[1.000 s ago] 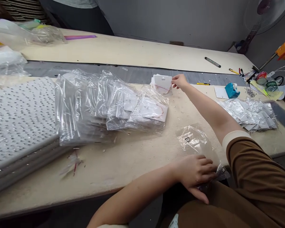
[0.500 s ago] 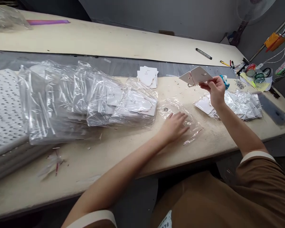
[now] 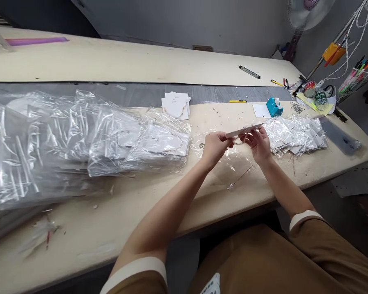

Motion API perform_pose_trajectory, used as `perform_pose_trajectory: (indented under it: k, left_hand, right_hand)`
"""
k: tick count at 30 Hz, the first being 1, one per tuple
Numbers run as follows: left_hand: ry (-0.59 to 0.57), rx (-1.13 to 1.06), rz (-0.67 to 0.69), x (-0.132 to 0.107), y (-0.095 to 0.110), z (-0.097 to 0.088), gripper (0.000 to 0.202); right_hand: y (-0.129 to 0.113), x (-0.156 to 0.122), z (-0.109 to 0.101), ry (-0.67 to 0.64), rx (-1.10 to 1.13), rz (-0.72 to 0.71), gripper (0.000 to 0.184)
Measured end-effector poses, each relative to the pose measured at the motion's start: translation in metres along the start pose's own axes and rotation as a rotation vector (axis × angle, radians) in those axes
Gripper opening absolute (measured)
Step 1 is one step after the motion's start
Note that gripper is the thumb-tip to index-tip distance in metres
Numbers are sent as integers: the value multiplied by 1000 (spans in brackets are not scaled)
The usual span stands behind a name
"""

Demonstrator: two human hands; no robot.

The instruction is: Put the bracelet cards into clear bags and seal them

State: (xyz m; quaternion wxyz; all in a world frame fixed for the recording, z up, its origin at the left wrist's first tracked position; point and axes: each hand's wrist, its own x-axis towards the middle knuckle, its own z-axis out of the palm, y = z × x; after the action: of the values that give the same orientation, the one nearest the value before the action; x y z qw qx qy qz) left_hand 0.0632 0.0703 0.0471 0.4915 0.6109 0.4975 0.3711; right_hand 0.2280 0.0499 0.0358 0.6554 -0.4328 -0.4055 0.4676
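Both hands hold a white jewelry card (image 3: 241,131), seen nearly edge-on above the table. My left hand (image 3: 214,148) pinches its left end. At the right end, my right hand (image 3: 258,143) has its fingers closed at the card's edge, by a thin chain or bracelet (image 3: 239,141) hanging under it. Below the hands a clear plastic bag (image 3: 237,167) lies flat on the table. To the right is a pile of cards in clear sleeves (image 3: 297,134). A small stack of white cards (image 3: 175,105) with a chain on top lies farther back.
Large plastic bags of cards (image 3: 110,139) fill the table's left side. Behind the sleeved pile stands a teal tape dispenser (image 3: 274,107). A yellow cutter (image 3: 238,101) and a black marker (image 3: 249,72) lie toward the back. A plastic bottle (image 3: 320,98) stands at the right.
My left hand has lifted off the clear bag and taken the card's left end. My right hand has brought the card down and left, turning it nearly edge-on. The view has shifted right.
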Motion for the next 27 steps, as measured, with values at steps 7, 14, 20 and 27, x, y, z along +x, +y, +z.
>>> perform_pose_trajectory:
  k: [7,14,20,27]
  left_hand:
    - [-406,133,-78,-4,29,-39,16]
    - [621,391,504,56,47,-74,29]
    - [171,920,400,106,-2,-73,52]
    - [138,969,352,103,-21,-54,33]
  right_hand:
    - [6,-1,-11,148,-143,-150,42]
    - [11,12,-27,301,-300,-147,32]
    - [16,27,-40,425,-291,-108,24]
    - [16,25,-46,358,-354,-127,21]
